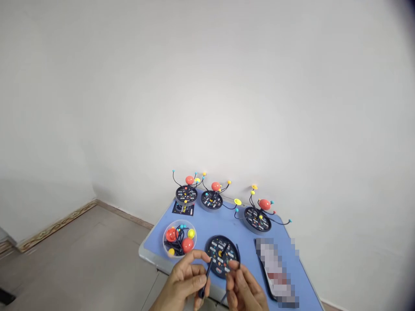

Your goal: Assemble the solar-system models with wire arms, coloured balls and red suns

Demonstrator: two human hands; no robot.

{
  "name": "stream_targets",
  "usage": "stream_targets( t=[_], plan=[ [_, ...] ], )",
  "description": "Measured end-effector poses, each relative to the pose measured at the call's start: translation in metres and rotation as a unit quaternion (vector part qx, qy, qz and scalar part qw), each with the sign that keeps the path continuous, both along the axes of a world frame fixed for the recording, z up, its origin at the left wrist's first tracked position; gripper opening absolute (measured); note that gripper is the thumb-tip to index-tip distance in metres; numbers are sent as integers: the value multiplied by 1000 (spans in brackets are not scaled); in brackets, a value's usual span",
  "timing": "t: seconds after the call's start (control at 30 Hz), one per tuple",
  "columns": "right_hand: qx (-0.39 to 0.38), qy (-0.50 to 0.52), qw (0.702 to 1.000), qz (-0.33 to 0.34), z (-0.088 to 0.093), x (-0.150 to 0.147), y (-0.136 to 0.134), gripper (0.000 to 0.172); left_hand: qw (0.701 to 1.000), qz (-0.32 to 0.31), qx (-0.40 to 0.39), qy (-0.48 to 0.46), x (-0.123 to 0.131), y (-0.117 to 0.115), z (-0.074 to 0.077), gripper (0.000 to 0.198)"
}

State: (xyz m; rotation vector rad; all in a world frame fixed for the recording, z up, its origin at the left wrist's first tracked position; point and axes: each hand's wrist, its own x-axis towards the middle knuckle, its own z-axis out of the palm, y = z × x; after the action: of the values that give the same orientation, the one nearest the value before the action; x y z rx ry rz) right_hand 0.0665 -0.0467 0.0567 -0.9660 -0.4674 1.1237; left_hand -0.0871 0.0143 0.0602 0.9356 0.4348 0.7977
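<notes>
My left hand (183, 283) holds a thin black rod with a dark tip, just in front of a round black planet-model base (222, 257). My right hand (243, 288) pinches a thin black wire (238, 257) over the base's right edge. A short black post stands at the base's centre. Left of it sits a transparent round bowl (179, 239) holding red balls, a yellow ball and black wires. Farther back stand several finished solar-system models: one at left (186, 194), one in the middle (211, 199), one at right (257, 218).
Everything stands on a blue table (233, 226) with a grey rim, pushed against a white wall. A small dark card (183, 209) lies by the left model. A pixelated, blurred flat object (276, 272) lies at the right. Beige floor shows at left.
</notes>
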Motion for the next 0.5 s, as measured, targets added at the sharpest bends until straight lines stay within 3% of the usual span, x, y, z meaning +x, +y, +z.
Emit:
stream_targets(
  t=[0.1, 0.23, 0.4, 0.5],
  plan=[
    [-23, -3, 998, 53, 2, -14, 1, 53, 998, -32, -47, -20, -2, -8, 4, 26],
    [-41, 20, 995, 86, -2, -23, 2, 48, 991, -73, -105, -25, -1, -12, 0, 23],
    [-27, 19, 997, 68, -14, -21, 10, 53, 989, -11, -134, -58, 2, -12, -17, 47],
    [-24, 33, 997, 60, -12, -23, 10, 54, 997, 20, -54, -58, 4, -17, -24, 58]
  ],
)
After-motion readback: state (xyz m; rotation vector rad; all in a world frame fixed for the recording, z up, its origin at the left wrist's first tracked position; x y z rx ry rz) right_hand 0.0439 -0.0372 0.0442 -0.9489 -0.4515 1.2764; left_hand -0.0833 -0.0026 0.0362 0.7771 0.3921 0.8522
